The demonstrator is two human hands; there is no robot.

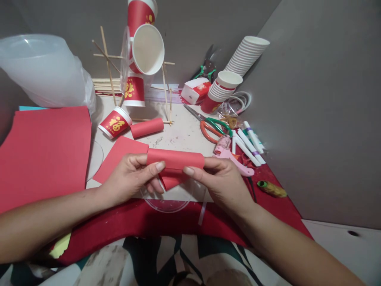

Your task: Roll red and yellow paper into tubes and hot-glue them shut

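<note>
Both of my hands grip a rolled piece of red paper (175,159) just above the table. My left hand (131,176) pinches its left end, thumb on the front. My right hand (218,180) pinches the right end, with fingers curled behind the roll. A flat red paper sheet (119,155) lies under the left hand. A finished red paper roll (147,128) lies further back, beside a tipped red paper cup (114,123). A clear plastic lid (168,202) sits under my hands.
A stick frame carrying red cups (143,51) stands at the back. Scissors (212,127), a pink glue gun (230,157), white glue sticks (248,143) and stacked paper cups (235,71) lie to the right. A large red sheet (41,155) and a plastic bag (44,71) are left.
</note>
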